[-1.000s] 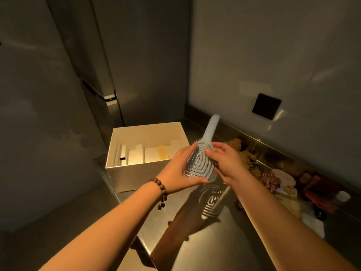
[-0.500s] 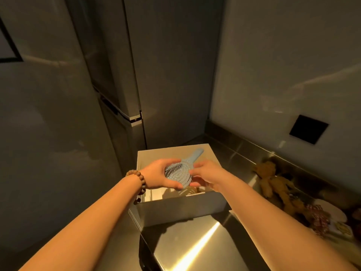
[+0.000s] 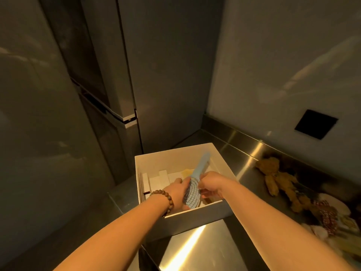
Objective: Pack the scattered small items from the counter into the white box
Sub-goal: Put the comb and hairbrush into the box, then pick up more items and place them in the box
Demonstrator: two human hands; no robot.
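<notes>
A white box [image 3: 170, 158] stands on the steel counter's left end, with pale blocks and a yellowish piece inside. A light blue hairbrush [image 3: 197, 177] is inside the box, tilted on edge, its handle pointing to the far right corner. My left hand [image 3: 176, 191] grips the left side of the brush head. My right hand [image 3: 211, 183] grips its right side, near where the handle starts. Both hands are down within the box walls.
On the steel counter [image 3: 205, 249], to the right, lie a brown plush toy [image 3: 279, 178], a red-and-white twine bundle [image 3: 328, 216] and several pale small items. A tall grey fridge [image 3: 109, 85] stands behind the box. A dark wall plate [image 3: 316, 124] is on the right wall.
Both hands carried the hairbrush from over the counter leftward and down into the white box, turning it onto its edge. The view shifted left and down toward the box.
</notes>
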